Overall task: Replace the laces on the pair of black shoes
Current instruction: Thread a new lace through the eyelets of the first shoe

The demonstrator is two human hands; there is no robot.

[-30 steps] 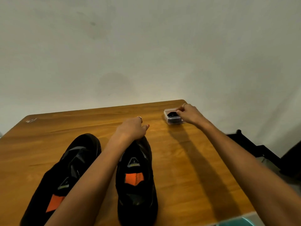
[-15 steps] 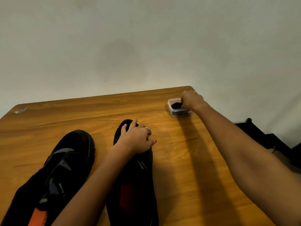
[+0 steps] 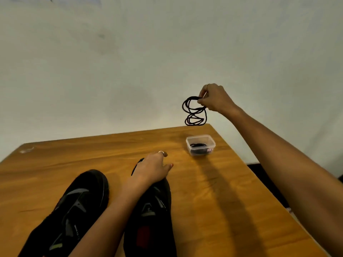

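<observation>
Two black shoes lie on the wooden table (image 3: 213,191), toes pointing away from me: the left shoe (image 3: 74,210) and the right shoe (image 3: 154,210), both without laces. My left hand (image 3: 152,169) rests on the toe of the right shoe, fingers loosely spread. My right hand (image 3: 215,99) is raised above the table's far corner and pinches a coiled black lace (image 3: 194,112), which hangs in loops in the air. Below it stands a small clear plastic box (image 3: 200,145) with another dark lace inside.
A plain pale wall rises behind the table. The table's right edge runs diagonally past my right forearm, with a dark object (image 3: 259,169) on the floor beyond it. A small pale mark (image 3: 26,150) sits at the table's far left corner.
My right hand has lifted out of the plastic box, bringing a coiled black lace up into the air. My left hand stays on the right shoe's toe.
</observation>
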